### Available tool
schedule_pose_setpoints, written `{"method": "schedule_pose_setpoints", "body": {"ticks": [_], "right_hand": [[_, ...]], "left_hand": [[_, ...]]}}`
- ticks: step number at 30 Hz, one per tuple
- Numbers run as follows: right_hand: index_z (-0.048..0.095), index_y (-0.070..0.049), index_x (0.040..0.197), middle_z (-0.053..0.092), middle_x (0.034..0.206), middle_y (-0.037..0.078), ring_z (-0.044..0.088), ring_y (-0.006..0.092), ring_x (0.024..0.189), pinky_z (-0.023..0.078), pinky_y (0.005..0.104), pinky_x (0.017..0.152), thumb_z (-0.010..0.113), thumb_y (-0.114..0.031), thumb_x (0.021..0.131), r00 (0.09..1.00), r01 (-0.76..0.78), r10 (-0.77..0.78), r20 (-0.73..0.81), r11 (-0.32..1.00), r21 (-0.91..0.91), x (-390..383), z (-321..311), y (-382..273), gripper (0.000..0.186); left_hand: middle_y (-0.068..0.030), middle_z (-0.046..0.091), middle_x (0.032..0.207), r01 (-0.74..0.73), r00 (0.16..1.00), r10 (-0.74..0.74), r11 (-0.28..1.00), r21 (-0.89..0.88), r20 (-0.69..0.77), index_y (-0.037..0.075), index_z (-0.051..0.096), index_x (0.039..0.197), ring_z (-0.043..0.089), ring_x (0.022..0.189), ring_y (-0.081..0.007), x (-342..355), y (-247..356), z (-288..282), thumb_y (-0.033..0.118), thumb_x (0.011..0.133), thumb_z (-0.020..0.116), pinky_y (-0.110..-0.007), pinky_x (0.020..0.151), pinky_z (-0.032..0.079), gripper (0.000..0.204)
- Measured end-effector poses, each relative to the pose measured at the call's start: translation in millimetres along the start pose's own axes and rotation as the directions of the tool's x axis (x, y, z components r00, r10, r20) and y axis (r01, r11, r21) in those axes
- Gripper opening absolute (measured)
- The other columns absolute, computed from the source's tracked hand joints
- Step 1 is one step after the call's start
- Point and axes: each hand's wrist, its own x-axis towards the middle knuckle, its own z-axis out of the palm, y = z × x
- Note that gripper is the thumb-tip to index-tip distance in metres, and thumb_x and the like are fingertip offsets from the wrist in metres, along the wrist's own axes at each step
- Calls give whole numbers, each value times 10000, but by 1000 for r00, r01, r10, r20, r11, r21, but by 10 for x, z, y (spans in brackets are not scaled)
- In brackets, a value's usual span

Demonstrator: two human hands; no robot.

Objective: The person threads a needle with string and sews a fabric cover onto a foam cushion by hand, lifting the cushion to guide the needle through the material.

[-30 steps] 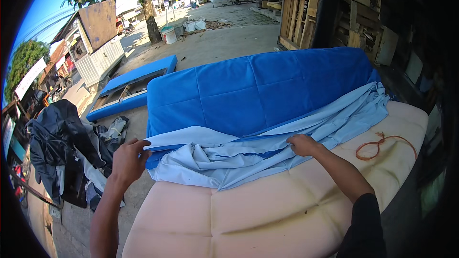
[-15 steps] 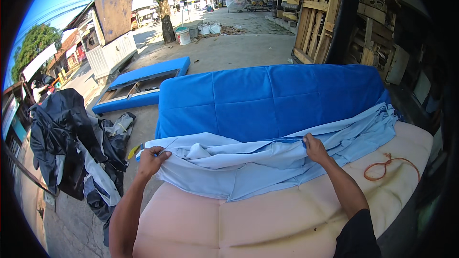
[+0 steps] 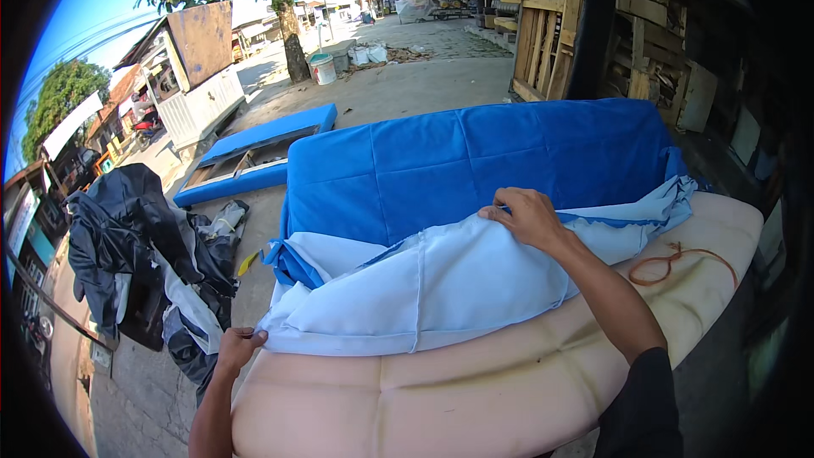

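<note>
A blue fabric cover [image 3: 492, 171] stands over the far part of a long cushioned piece. Its pale-blue underside [image 3: 365, 314] is folded toward me over bare, tan-pink foam [image 3: 331, 399]. With thumb and fingers closed, my left hand [image 3: 240, 348] pinches the near left corner of the pale cloth, low beside the foam. My right hand [image 3: 524, 219] grips the cloth's upper folded edge near the middle, its fingers bent over it. Between the two hands the cloth spreads out, with a seam running down it. An orange-brown cord [image 3: 678, 263] lies looped on the foam at the right.
Dark crumpled sheeting [image 3: 127, 246] lies on the ground at left, near a small yellow object [image 3: 248, 263]. Beyond is a blue-covered wooden frame [image 3: 254, 157]. A tree [image 3: 292, 42], a white bucket [image 3: 322, 69] and wooden pallets [image 3: 547, 25] stand farther back.
My left hand has moved down and toward me, drawing the cloth's left end over the foam. My right hand has shifted left and up. The pale cloth is more spread out.
</note>
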Motion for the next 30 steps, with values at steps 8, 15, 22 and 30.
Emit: {"method": "schedule_pose_setpoints", "body": {"ticks": [8, 15, 22, 30], "right_hand": [[631, -5, 1161, 659, 1094, 167, 615, 344, 1078, 490, 447, 939, 629, -263, 954, 877, 87, -217, 428, 949, 303, -900, 1095, -322, 330], [618, -49, 1263, 623, 1233, 155, 590, 342, 1143, 471, 445, 973, 616, -261, 953, 948, 86, -141, 285, 977, 196, -626, 1918, -259, 376], [660, -38, 1072, 681, 965, 133, 653, 287, 941, 502, 409, 840, 665, -221, 921, 806, 15, -139, 575, 976, 216, -543, 1898, -527, 238], [600, -12, 1010, 653, 967, 139, 650, 309, 883, 513, 395, 772, 636, -134, 947, 749, 29, -360, 556, 857, 515, -1367, 1368, -1328, 142]], "left_hand": [[-174, 735, 805, -90, 996, 83, 956, 278, 38, -1, 765, 966, 707, 725, -245, 205, -222, 215, 351, 840, 742, -376, 725, 524, 374], [-135, 705, 734, -111, 991, 96, 979, 173, 94, 9, 767, 956, 643, 653, -201, 332, -362, 263, 345, 845, 754, -366, 673, 502, 354], [-76, 700, 745, -77, 992, 86, 992, -104, 92, -9, 768, 952, 601, 684, -132, 300, -271, 131, 239, 855, 779, -331, 669, 479, 266], [7, 548, 746, -237, 966, 251, 958, -163, 71, -8, 728, 812, 510, 681, -100, 25, -873, -340, 158, 837, 790, -289, 630, 407, 179]]}}
